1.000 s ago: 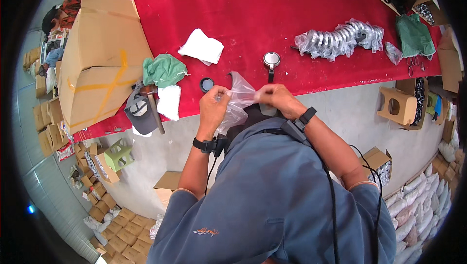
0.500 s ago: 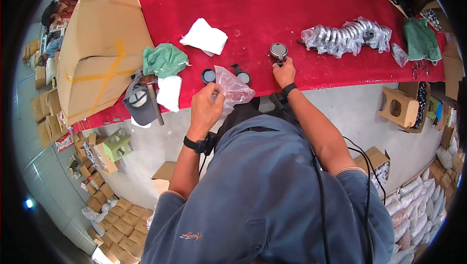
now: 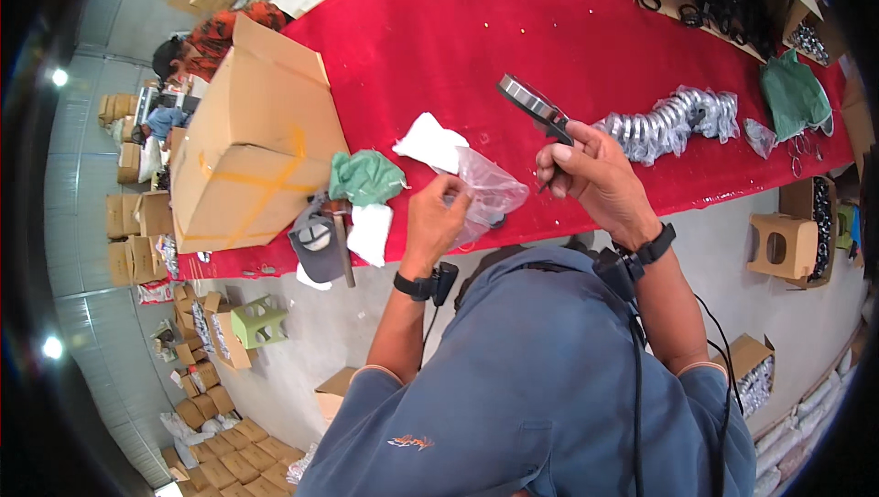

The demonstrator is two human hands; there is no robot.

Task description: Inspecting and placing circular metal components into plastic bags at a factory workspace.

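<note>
My right hand (image 3: pixel 600 172) is raised over the table's near edge, its fingers closed on the black handle of a round tool (image 3: pixel 526 98) with a silver slotted band. The tool's exact kind does not show. To its left, my left hand (image 3: pixel 438 222) pinches a clear plastic bag (image 3: pixel 494 187), which hangs loosely over the red cloth (image 3: pixel 439 48). Dark round pieces lie mostly hidden beneath the bag. White sheets (image 3: pixel 426 142) lie just beyond it. On the right, a row of silver rings in clear plastic (image 3: pixel 673 121) rests on the cloth.
A large cardboard box (image 3: pixel 256 185) stands on the left, beside a green bag (image 3: pixel 366 176), a grey cap (image 3: pixel 316 245) and a hammer (image 3: pixel 343 245). Another green bag (image 3: pixel 792 94) and scissors (image 3: pixel 798 153) lie far right. Another person (image 3: pixel 215 43) is at upper left.
My right hand has lifted the round tool off the cloth and turned it edge-on. The bag remains pinched in my left hand. The whole view has shifted and tilted.
</note>
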